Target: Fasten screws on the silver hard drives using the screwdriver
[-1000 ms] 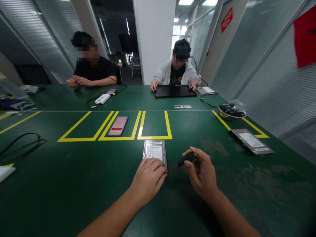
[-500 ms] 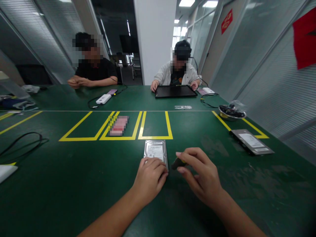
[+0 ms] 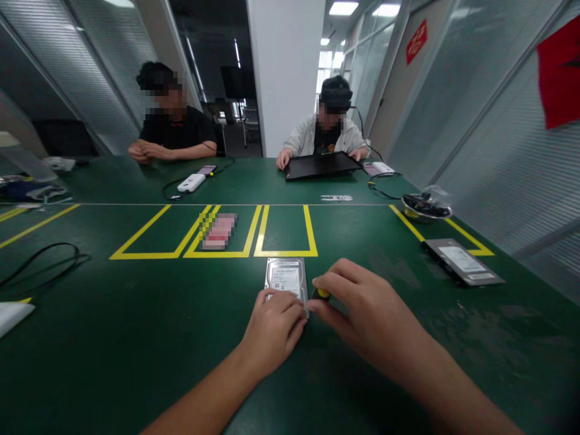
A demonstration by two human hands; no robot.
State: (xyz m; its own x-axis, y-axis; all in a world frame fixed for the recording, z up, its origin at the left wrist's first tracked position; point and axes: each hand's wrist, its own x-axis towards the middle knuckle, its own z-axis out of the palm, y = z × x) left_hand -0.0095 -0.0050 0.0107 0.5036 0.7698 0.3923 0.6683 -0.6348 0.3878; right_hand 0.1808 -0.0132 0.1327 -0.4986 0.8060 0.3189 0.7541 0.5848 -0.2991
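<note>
A silver hard drive [image 3: 285, 277] lies flat on the green table [image 3: 136, 338], just below a yellow-taped box. My left hand [image 3: 272, 329] rests on the drive's near end, fingers pressing it down. My right hand [image 3: 362, 314] grips a small screwdriver [image 3: 321, 293] with a black handle and yellow cap, held upright at the drive's near right corner. The screwdriver's tip is hidden between my two hands.
A second drive [image 3: 462, 261] lies at the right, a metal bowl [image 3: 426, 207] beyond it. A phone [image 3: 219, 231] sits in a yellow box. A black cable [image 3: 45, 266] loops at the left. Two people sit across the table, one with a black tablet [image 3: 319, 165].
My right hand has swung the screwdriver from a flat, slanted hold to upright and moved left to the drive's corner. My left hand stayed on the drive.
</note>
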